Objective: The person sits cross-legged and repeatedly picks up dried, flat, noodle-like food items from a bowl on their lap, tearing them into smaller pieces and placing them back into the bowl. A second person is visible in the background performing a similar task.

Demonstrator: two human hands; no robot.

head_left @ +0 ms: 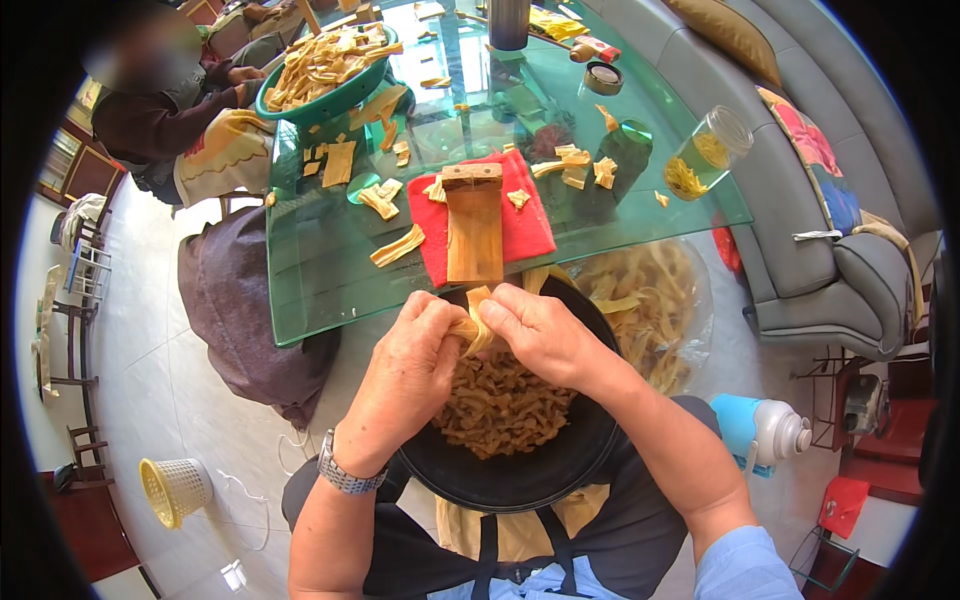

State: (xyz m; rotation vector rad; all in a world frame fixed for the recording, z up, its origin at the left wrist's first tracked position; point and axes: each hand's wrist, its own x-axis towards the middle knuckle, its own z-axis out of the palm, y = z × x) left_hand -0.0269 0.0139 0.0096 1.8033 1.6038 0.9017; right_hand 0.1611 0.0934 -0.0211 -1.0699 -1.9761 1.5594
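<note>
My left hand [415, 345] and my right hand [545, 330] meet over a black basin [500, 490] on my lap. Between them they grip a pale tan dried strip [478, 312], fingers closed on it. Whether it is folded or twisted is hard to make out, and my fingers hide its ends. Many small brown dried pieces [505, 410] fill the bottom of the basin. Just beyond my hands, a wooden block [474, 235] with a raised end piece rests on a red cloth [530, 210] at the edge of the glass table [330, 290].
Dried strips [340, 163] lie scattered over the glass. A green basket [310, 108] heaped with pieces stands far left, beside another person. A clear jar [715, 150] stands right. Below it is a plastic bag [650, 300] of strips. A blue-and-white flask [765, 430] is at floor right.
</note>
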